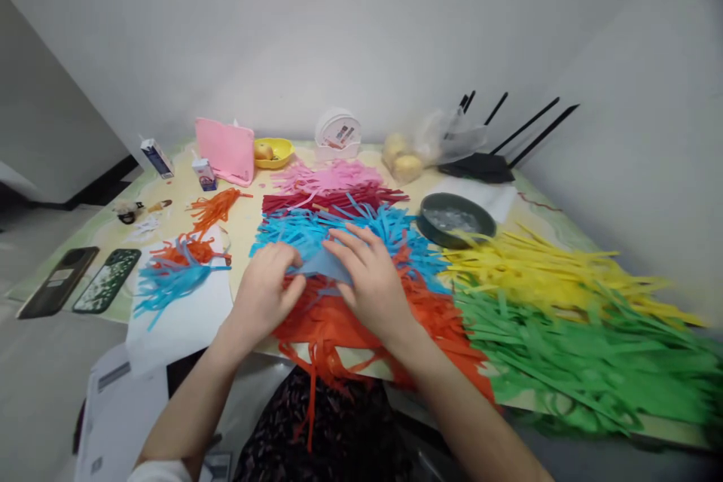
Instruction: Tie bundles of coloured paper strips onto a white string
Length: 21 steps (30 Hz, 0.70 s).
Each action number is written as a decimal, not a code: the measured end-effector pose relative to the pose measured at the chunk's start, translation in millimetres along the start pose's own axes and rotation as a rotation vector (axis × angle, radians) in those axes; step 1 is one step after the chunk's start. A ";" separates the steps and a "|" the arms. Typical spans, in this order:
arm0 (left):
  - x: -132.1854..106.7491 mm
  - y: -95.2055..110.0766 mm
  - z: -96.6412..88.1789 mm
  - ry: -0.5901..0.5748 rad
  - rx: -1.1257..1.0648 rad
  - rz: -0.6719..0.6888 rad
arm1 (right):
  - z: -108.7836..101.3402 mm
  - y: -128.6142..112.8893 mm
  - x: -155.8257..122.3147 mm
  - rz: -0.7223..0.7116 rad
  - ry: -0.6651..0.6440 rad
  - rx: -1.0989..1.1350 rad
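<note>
My left hand (268,294) is closed, its thumb and fingers pinching one side of a blue fringed paper sheet (321,262). The other side of that sheet lies between the thumb and bent fingers of my right hand (370,279). Under and beyond the hands spreads a pile of light blue fringed paper (282,228). Orange-red fringed paper (333,324) lies below my hands, and some strips hang over the table's front edge. To the left, a blue tassel (175,282) and orange tassels (216,207) rest, partly on white paper.
Yellow fringe (525,271) and green fringe (587,346) cover the right side. A dark green bowl (456,220), a bag of fruit (404,158) and a black router (480,168) stand behind. Phones (107,282), a pink tablet case (226,151) and drink cartons (204,175) are leftward.
</note>
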<state>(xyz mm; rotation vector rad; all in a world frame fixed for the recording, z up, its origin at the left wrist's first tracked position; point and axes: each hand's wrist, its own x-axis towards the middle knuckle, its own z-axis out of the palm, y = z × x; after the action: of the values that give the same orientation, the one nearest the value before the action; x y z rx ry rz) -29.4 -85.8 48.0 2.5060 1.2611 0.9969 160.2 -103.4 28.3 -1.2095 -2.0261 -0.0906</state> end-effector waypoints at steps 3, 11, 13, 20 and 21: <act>3.9 -8.7 0.5 -0.098 -0.152 0.018 | -17.3 9.5 0.4 0.002 -0.106 0.100; 24.3 -16.4 5.1 -0.203 -0.465 -0.135 | -65.0 17.6 9.6 0.217 -0.252 0.287; 27.9 -14.7 6.7 -0.187 -0.532 -0.175 | -67.5 22.3 8.8 0.264 -0.278 0.319; 35.3 -8.7 9.5 -0.212 -0.831 -0.274 | -73.9 31.2 2.7 0.372 -0.180 0.429; 36.4 -7.6 9.1 -0.224 -0.847 -0.261 | -75.6 31.9 2.1 0.369 -0.180 0.447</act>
<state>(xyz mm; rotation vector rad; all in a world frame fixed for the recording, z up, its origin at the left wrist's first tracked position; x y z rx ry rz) -13.3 -51.9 55.7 1.6948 0.8193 0.8950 227.5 -115.8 73.5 -1.3031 -1.8001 0.6359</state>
